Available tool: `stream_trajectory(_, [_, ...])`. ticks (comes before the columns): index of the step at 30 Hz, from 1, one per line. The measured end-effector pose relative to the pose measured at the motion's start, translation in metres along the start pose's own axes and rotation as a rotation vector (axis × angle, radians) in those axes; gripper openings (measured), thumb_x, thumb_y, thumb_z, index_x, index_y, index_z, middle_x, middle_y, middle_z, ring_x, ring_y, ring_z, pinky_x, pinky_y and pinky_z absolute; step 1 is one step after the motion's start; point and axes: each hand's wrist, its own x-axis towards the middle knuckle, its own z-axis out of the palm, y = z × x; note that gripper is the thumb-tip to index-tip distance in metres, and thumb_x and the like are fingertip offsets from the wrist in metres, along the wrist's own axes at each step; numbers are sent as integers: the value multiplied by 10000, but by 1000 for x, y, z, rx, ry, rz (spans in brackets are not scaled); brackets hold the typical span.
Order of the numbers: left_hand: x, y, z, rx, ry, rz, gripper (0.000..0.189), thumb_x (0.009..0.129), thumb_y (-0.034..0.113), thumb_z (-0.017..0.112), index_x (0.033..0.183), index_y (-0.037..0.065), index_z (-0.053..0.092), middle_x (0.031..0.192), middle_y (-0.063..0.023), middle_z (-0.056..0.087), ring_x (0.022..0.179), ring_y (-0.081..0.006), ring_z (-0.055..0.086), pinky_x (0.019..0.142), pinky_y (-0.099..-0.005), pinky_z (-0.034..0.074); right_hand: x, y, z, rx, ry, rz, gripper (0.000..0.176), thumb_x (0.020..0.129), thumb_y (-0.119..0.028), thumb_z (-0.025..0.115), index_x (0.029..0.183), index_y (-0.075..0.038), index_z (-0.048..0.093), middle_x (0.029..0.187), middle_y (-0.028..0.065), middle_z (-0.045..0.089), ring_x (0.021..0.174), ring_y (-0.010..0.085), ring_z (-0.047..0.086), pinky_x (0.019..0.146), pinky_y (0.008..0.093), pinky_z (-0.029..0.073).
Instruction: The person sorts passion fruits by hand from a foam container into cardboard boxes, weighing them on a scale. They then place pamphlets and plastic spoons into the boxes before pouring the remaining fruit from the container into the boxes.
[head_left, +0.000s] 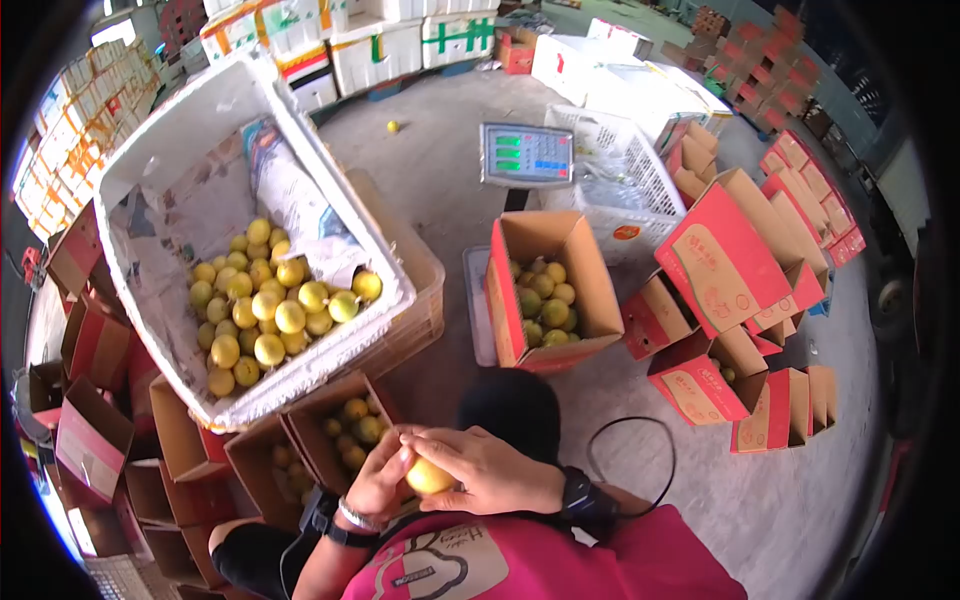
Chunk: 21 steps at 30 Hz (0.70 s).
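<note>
In front of my chest, both hands are closed around one round yellow passion fruit (430,477). My left hand (377,482) grips it from the left, with thumb and fingertips at its top. My right hand (505,472) covers its upper right side, and a finger curls beneath it. Just past my left hand, an open carton (318,450) holds more of the fruit. A white foam box (395,290) lined with newspaper stands at the upper left, with a heap of yellow-green passion fruit (268,305) in its near part.
A red carton (507,300) of fruit sits on a scale platform (478,300), below its lit display (527,155). Behind is a white plastic crate (640,165). Red cartons (725,255) stack at right; more open cartons (95,440) crowd the left. A black cable (673,450) loops on the floor.
</note>
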Motion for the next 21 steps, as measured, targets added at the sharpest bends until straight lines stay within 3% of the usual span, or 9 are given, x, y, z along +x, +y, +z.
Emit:
stream_trajectory(3, [-8,10,-7,-12,70,-86,489,890,438,507,1155,28,502,996,-126,612,831,-241,622,608,-345,521,2,18,-37,-96,384,-65,520,786,-234,708,1200,16,519,1082,189,607,959,331,615,786,373,497])
stream_trajectory(6, [-17,15,-25,-81,191,-43,500,881,461,454,1122,29,525,935,-119,621,740,-234,616,539,-322,509,-31,79,-82,128,818,321,291,851,-140,652,1089,9,576,905,104,668,794,143,647,682,275,517])
stream_trajectory(8, [-21,11,-49,-161,192,-32,477,870,434,453,1104,26,528,937,-129,623,755,-248,629,548,-349,531,-48,116,-124,-20,935,427,258,860,-151,642,1061,3,592,860,95,663,741,146,646,655,270,520])
stream_trajectory(13, [-13,10,-49,-341,261,-11,439,853,395,472,1083,25,526,954,-186,623,808,-335,649,639,-474,579,-19,200,-161,-224,424,584,497,769,-301,715,1146,-15,564,1083,215,612,1012,323,613,846,361,494])
stream_trajectory(17, [-2,-2,-49,-402,207,-4,447,871,430,525,1083,37,511,1005,-232,612,903,-373,626,669,-507,575,27,290,-127,-624,-248,891,782,739,-495,654,1365,-96,408,1354,229,431,1245,375,414,1046,432,328])
stream_trajectory(18, [-1,-5,-48,-341,221,7,409,915,440,450,1029,57,538,979,-198,618,835,-379,635,641,-501,571,30,286,-120,-764,-287,822,810,733,-476,657,1371,-57,385,1357,217,433,1245,368,421,1043,431,332])
stream_trajectory(19, [-4,-3,-43,-348,137,25,419,885,405,551,1049,21,524,1022,-224,604,938,-371,616,692,-501,568,32,345,-112,-14,70,1291,603,882,-482,505,1356,-121,417,1288,192,502,1165,313,510,945,383,436])
stream_trajectory(20, [-7,-3,-39,-304,136,13,378,898,367,547,1057,24,525,1022,-202,606,935,-344,619,700,-486,566,37,360,-116,-328,-69,965,594,884,-472,505,1356,-122,418,1280,191,507,1159,311,513,942,381,437])
stream_trajectory(21, [-15,-2,-36,-265,175,17,339,911,328,543,1066,28,526,1022,-180,607,931,-317,623,708,-471,565,30,367,-116,-390,-85,871,585,886,-462,505,1355,-123,419,1272,190,512,1154,310,516,940,380,438])
